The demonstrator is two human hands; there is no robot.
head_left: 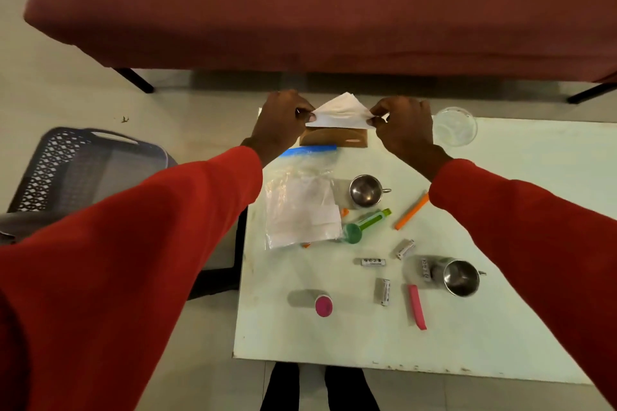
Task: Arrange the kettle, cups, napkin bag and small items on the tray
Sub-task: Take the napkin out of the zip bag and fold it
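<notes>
**Napkin stretched between two hands over the table**

The left hand (280, 123) and right hand (405, 130) each pinch an end of a white napkin (340, 110), held at 12 o'clock above a brown packet (334, 137). The clear napkin bag (300, 207) lies flat on the white table (500, 327) at centre. Steel cups stand at 1 o'clock (366, 191) and 4 o'clock (461, 277) of the bag.

Two small shiny metal cups (366, 190) (461, 277): polished, reflective. Clear zip bag with blue seal (300, 207): thin glossy plastic, crinkled. White folded napkin (340, 111): matt soft paper. Pale white bench (500, 327): smooth, slightly scuffed at the near edge.
</notes>
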